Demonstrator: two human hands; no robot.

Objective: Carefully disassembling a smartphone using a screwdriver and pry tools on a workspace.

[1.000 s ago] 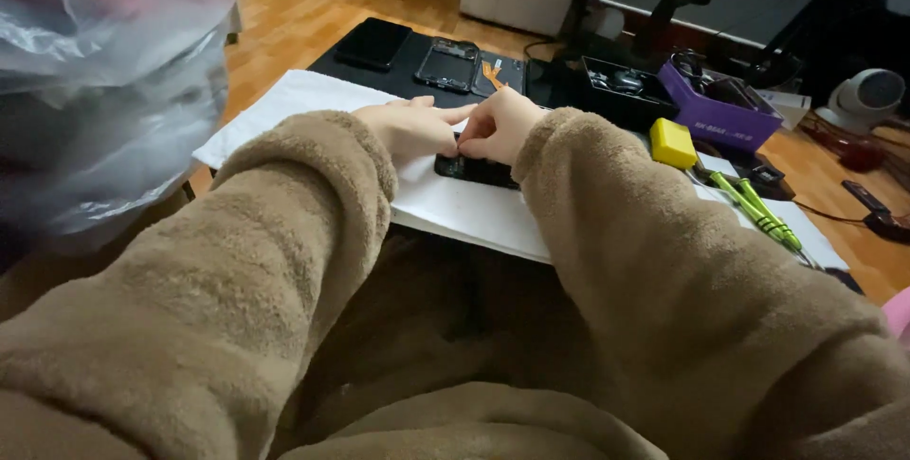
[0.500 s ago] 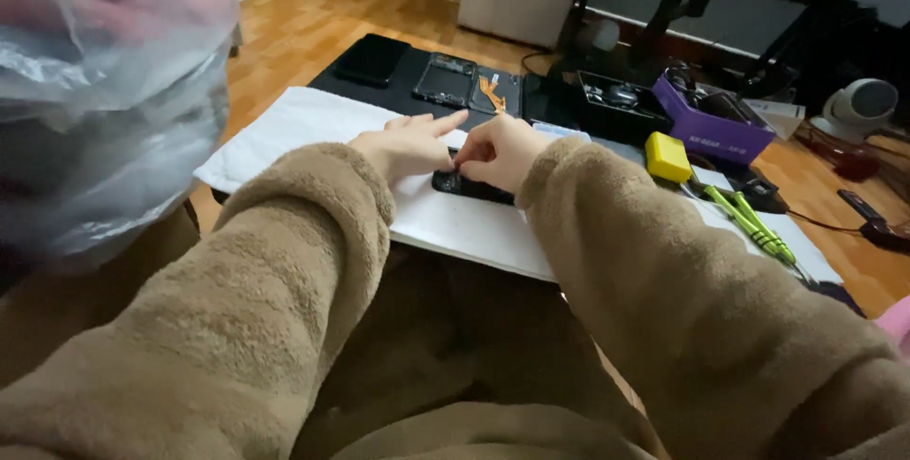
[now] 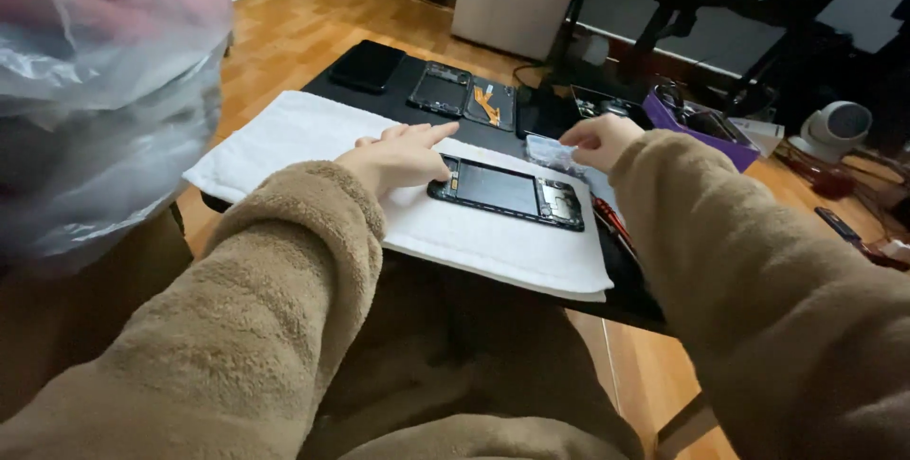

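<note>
Bare towel (image 3: 284, 133) left of phone (image 3: 507, 190)

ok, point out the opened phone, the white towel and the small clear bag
opened phone (image 3: 507, 191), head view, on the dark middle of its open back.
white towel (image 3: 294, 128), head view, on bare cloth left of the left hand.
small clear bag (image 3: 548, 151), head view, on the plastic at the right hand's fingertips.

Dim, cool indoor light here, and the far room falls off into near black at the upper right. The wooden floor (image 3: 313, 19) catches a warm sheen at the top left. The white towel (image 3: 303, 128) is the brightest patch, evenly lit, with only soft shadows under the sleeves. The clear plastic bag (image 3: 95, 90) close to the lens is badly out of focus with pale glare streaks. The edges bend wide.
</note>
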